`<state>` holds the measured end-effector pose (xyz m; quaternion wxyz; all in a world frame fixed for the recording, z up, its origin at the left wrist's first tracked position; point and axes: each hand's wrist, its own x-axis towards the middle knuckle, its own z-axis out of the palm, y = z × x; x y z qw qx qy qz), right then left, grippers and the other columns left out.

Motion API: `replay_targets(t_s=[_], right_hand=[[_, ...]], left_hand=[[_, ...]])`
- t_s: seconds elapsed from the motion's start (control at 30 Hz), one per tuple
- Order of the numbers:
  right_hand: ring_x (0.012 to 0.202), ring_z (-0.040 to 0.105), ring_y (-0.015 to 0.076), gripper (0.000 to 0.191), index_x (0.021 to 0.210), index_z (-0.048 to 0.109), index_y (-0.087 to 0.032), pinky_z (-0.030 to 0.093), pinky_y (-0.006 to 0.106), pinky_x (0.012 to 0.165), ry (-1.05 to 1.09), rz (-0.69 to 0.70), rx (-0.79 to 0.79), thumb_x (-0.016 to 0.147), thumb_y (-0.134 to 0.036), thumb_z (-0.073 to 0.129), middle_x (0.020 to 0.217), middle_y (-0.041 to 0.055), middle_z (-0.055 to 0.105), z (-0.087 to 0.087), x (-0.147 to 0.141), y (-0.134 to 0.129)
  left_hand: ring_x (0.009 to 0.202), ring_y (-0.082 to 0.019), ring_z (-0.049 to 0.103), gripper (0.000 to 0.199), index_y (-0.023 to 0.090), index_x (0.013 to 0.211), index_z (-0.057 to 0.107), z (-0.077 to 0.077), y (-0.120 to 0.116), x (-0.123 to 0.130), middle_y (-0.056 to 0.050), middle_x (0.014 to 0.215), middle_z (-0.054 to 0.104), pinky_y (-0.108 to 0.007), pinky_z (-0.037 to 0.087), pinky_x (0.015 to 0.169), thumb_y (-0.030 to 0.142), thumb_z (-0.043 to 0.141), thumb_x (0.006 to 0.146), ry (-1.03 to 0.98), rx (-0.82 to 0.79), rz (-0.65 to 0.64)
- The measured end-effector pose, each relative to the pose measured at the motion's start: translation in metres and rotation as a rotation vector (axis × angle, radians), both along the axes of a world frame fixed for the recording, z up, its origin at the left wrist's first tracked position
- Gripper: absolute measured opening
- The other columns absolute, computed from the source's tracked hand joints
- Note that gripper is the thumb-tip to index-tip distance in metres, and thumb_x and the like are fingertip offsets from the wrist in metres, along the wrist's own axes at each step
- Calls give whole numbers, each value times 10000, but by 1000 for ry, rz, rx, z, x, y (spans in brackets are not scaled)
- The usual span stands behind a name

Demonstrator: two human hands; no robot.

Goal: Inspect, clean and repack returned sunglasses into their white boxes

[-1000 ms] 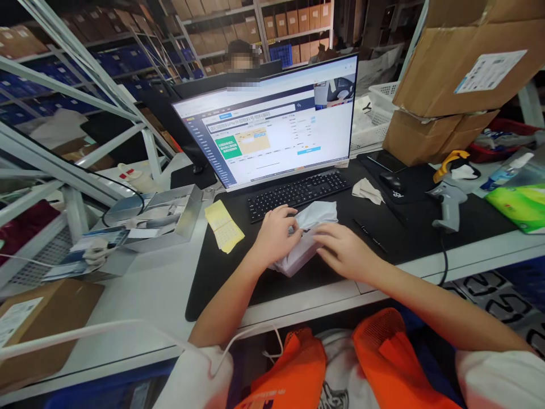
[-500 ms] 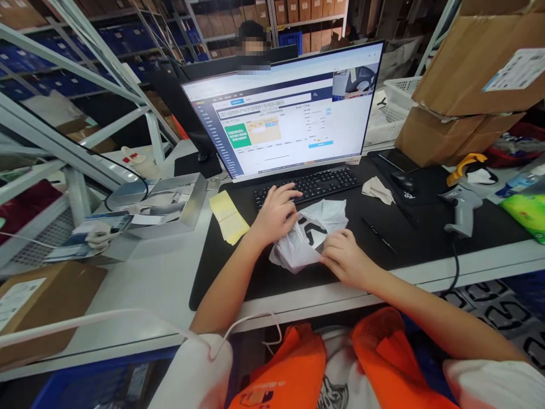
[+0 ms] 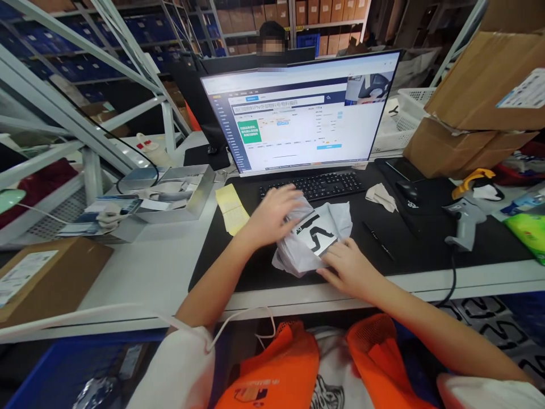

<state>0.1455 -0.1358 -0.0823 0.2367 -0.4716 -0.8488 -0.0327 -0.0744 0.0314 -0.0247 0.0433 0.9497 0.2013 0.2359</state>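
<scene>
On the black desk mat [image 3: 247, 272] in front of me lies a white item with bold black print [image 3: 318, 232], partly enclosed in crumpled, thin white wrapping [image 3: 293, 258]. My left hand [image 3: 276, 213] is at the upper left of it, fingers bent over a raised flap of the wrapping; they are somewhat blurred. At the lower right edge is my right hand [image 3: 349, 266], its fingers curled on the item's corner and its thumb lower against the wrapping. More of the printed face shows between the hands. The item's underside is hidden.
Behind stand a keyboard [image 3: 327, 186] and a lit monitor [image 3: 293, 125]. Yellow notes [image 3: 232, 209] lie left; a pen [image 3: 378, 241], mouse [image 3: 407, 191] and barcode scanner [image 3: 465, 221] lie right. Cardboard boxes [image 3: 485, 85] are stacked at right. A person [image 3: 272, 42] is beyond the monitor.
The wrapping has been drawn further back toward the left, baring more of the black-printed face. My left hand has shifted slightly with the flap. The whole view has moved a little.
</scene>
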Motion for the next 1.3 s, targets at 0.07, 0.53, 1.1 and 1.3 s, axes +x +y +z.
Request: replay_targets(t_s=[0.07,0.53,1.1,1.3], right_hand=[[832,585,227,282,844,640,-159,311,389,836,-49,-46,-54,1017,-380,606,840,63,674,7,-17,5],[736,496,174,388,711,578,-173,307,403,903,-100,258,111,1074,-227,455,700,13,590,-2,5,13],[839,582,227,275,886,643,-164,441,398,834,-51,266,-44,1044,-366,543,885,80,645,-1,30,2],[1472,328,407,800,1514,449,-147,361,569,1139,-184,369,-176,846,-383,821,1594,200,397,23,-19,55]], left_hand=[[1347,-280,559,244,221,1177,685,1,-18,2,-91,1317,690,-526,319,1203,295,554,983,155,-18,-151],[746,-185,526,434,206,654,550,-31,-29,-51,-19,696,572,-377,427,887,411,516,1035,113,31,-246],[1103,-287,662,452,176,1244,625,-56,-59,-71,-133,1189,707,-458,526,987,532,539,978,-114,-265,197],[1495,-383,389,1081,266,1616,206,-83,-106,-36,-189,1610,359,-574,385,1220,602,800,778,-253,-335,273]])
